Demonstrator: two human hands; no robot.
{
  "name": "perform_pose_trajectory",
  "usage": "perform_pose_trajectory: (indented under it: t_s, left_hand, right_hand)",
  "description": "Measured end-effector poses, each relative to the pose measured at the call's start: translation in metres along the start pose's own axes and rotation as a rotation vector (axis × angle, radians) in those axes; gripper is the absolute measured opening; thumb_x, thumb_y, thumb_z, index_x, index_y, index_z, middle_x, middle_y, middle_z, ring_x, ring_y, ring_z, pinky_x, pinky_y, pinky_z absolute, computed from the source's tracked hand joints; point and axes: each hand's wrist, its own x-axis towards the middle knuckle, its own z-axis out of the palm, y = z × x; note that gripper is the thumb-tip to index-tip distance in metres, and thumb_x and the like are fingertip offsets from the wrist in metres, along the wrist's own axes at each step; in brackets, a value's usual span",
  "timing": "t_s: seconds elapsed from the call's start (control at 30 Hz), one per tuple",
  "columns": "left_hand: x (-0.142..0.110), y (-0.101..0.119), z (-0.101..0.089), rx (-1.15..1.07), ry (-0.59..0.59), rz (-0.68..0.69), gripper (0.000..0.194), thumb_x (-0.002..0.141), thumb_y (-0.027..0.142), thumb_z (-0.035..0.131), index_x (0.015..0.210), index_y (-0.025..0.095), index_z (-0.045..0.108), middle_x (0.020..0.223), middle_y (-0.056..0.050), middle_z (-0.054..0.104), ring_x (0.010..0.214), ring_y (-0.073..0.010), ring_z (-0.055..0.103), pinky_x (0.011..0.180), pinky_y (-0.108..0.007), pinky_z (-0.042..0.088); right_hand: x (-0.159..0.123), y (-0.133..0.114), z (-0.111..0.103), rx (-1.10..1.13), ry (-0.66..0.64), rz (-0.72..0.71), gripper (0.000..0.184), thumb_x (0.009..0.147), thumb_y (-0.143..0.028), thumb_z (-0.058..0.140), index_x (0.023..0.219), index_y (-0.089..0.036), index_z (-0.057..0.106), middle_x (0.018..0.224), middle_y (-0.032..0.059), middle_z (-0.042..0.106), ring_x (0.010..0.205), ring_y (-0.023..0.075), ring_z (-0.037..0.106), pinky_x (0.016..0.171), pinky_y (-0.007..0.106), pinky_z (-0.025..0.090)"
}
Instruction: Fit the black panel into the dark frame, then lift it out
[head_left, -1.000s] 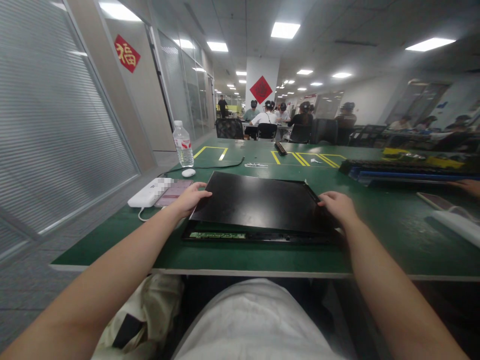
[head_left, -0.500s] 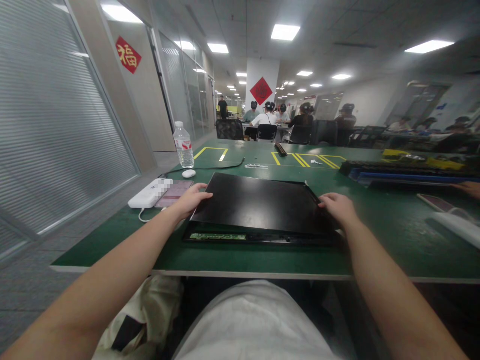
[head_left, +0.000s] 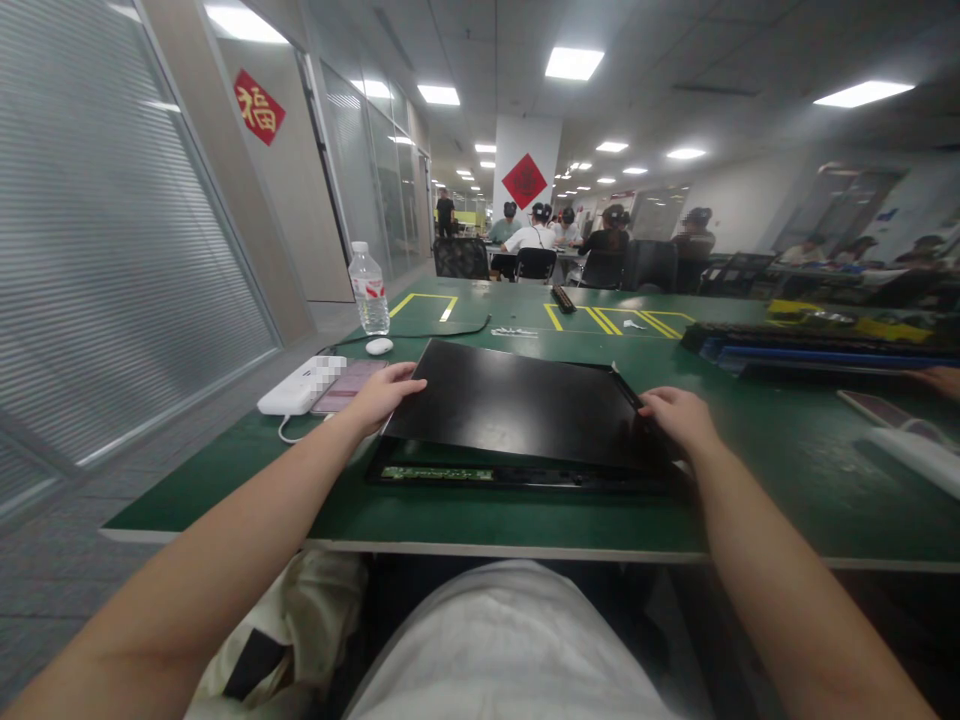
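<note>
A flat black panel [head_left: 517,405] lies on the green table [head_left: 787,460] straight in front of me, over a black frame [head_left: 525,477] with a green circuit strip [head_left: 435,473] along its near edge. My left hand [head_left: 384,393] grips the panel's left edge, fingers curled over it. On the right edge my right hand [head_left: 679,418] holds the panel the same way. The panel's near edge sits a little above the frame.
A white power bank [head_left: 300,385] and a phone [head_left: 349,385] lie left of the panel, with a white mouse [head_left: 379,346] and a water bottle [head_left: 370,288] behind. Dark trays [head_left: 817,345] lie at the right. Another person's hand [head_left: 937,378] shows at the right edge. Several people sit at far tables.
The near edge of the panel has risen slightly off the frame. Both hands stay on its edges.
</note>
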Motion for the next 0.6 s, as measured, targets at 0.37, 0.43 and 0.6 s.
perform_pose_trajectory:
  t_s: [0.37, 0.43, 0.6]
  left_hand:
    - [0.0009, -0.0065, -0.0033, 0.215, 0.072, -0.016, 0.041, 0.048, 0.024, 0.088, 0.087, 0.017, 0.076, 0.088, -0.009, 0.077, 0.082, -0.0268, 0.070, 0.072, -0.034, 0.053]
    - [-0.0006, -0.0064, -0.0017, 0.266, 0.051, -0.003, 0.032, 0.051, 0.023, 0.085, 0.081, 0.017, 0.076, 0.081, -0.007, 0.076, 0.077, -0.0257, 0.069, 0.068, -0.032, 0.051]
    - [-0.0017, -0.0074, 0.0000, 0.316, -0.003, 0.017, 0.023, 0.053, 0.023, 0.080, 0.074, 0.018, 0.075, 0.072, -0.005, 0.072, 0.065, -0.0215, 0.062, 0.054, -0.027, 0.043]
  right_hand:
    - [-0.0002, -0.0004, -0.0004, 0.009, -0.006, 0.018, 0.028, 0.078, -0.037, 0.057, 0.090, -0.020, 0.076, 0.077, 0.0063, 0.077, 0.086, 0.0255, 0.068, 0.079, 0.034, 0.047]
    - [0.0001, 0.0008, -0.0001, 0.022, -0.009, 0.013, 0.028, 0.078, -0.037, 0.057, 0.090, -0.020, 0.076, 0.077, 0.0062, 0.077, 0.084, 0.0253, 0.068, 0.078, 0.034, 0.047]
    - [0.0000, 0.0024, -0.0004, 0.025, -0.012, 0.017, 0.029, 0.077, -0.039, 0.058, 0.090, -0.021, 0.076, 0.079, 0.0065, 0.077, 0.081, 0.0254, 0.068, 0.074, 0.034, 0.047]
